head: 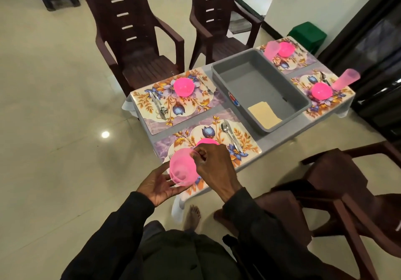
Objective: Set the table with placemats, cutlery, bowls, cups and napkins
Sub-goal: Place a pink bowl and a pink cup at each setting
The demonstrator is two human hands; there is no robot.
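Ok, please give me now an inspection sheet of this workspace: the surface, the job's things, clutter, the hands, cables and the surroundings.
Surface: grey table, four floral placemats laid on it.
Job's things: a pink bowl on each placemat; cutlery beside the bowls; a pink cup at each far mat; cream napkins inside the grey tub.
Clutter: nothing seen.
Hands: left hand holds what seem to be nested cups; right hand pinches their rim.
Cables: nothing seen.
Surroundings: brown chairs, green box, tiled floor.
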